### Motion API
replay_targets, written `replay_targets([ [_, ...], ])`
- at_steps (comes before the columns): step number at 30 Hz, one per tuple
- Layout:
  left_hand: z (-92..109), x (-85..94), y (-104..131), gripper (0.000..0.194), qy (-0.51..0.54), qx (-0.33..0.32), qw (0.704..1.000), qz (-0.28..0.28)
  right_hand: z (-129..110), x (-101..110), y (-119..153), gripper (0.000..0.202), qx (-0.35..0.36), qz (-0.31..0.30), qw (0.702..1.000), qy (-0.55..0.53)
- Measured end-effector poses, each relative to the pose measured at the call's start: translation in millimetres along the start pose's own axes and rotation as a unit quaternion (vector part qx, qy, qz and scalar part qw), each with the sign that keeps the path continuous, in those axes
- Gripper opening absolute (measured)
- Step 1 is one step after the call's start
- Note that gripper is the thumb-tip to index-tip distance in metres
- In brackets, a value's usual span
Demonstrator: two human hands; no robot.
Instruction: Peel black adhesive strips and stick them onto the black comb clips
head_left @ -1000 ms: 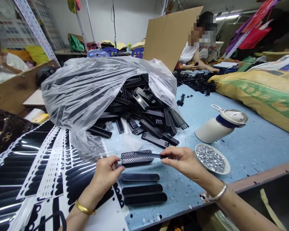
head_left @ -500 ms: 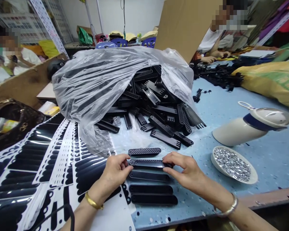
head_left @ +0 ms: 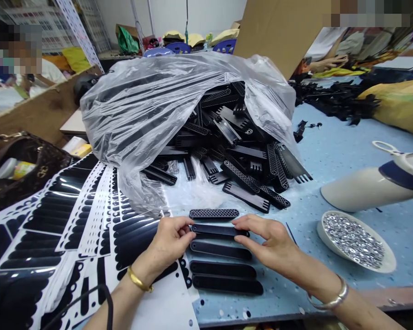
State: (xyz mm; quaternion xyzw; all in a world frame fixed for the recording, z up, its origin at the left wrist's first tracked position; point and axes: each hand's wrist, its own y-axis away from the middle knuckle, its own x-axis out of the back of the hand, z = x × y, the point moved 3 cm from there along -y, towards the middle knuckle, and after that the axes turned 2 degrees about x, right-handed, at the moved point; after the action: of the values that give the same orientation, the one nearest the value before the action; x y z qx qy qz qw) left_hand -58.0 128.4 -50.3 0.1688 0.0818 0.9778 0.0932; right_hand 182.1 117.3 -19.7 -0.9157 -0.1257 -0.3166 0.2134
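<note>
Pinched at its left end by my left hand (head_left: 173, 238) and at its right end by my right hand (head_left: 266, 236) is a long black plastic strip (head_left: 216, 230), smooth side up. Just beyond it lies a strip (head_left: 214, 214) with its lattice side up. Nearer to me, a smooth black strip (head_left: 221, 250) and two more, one black strip (head_left: 223, 269) touching another black strip (head_left: 228, 284), form a column on the blue table. A clear plastic bag (head_left: 140, 105) spills many black pieces (head_left: 244, 176), some with toothed ends.
Printed sheets of black stickers (head_left: 137, 243) fan out at left, beside a brown handbag (head_left: 55, 153). At right stand a bowl (head_left: 392, 268) of small shiny metal pieces and a white bottle (head_left: 354, 188) lying tilted. Other people sit at the far left and right.
A lattice edge and a glossy face showed on the held strip before; now its whole smooth face shows, level between both hands. The view has shifted, moving the scene's far right part further right.
</note>
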Motion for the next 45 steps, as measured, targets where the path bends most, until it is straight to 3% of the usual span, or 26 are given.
replay_targets([
  [16,1.6,1.1,0.7,0.025,-0.017,-0.007,1.000,-0.005,-5.6,-3.3,-2.0,0.012,0.024,-0.027,0.999,0.037],
  [45,-1.9,1.4,-3.9,0.026,0.071,0.057,0.995,-0.033,-5.6,0.3,2.7,0.009,0.039,0.000,0.998,0.039],
])
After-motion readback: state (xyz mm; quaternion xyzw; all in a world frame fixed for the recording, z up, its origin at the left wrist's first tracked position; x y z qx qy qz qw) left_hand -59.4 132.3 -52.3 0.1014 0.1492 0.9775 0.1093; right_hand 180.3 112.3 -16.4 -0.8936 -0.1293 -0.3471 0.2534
